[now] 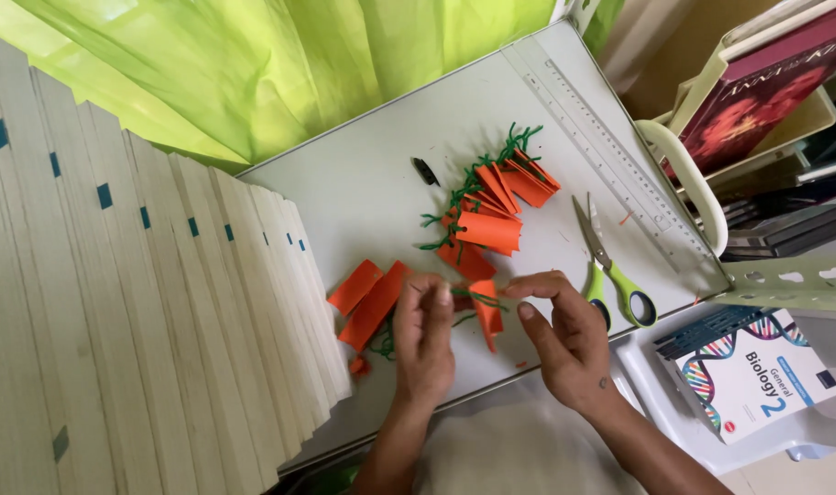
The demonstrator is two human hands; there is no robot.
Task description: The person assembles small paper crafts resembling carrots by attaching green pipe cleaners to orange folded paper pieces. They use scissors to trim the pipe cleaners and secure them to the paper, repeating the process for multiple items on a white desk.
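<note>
Left hand [424,341] pinching green yarn end [464,295]. Orange paper cone [486,314] hanging between hands over grey table [363,192]. Right hand [564,335] fingertips pinched on cone top. Light, flimsy, creases easily; best gripped at rolled top. Scissors [610,270] right.

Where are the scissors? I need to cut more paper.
In the head view, the scissors lie on the grey board just beyond the right hand, between the pile of orange paper carrots and the ruler.
</note>
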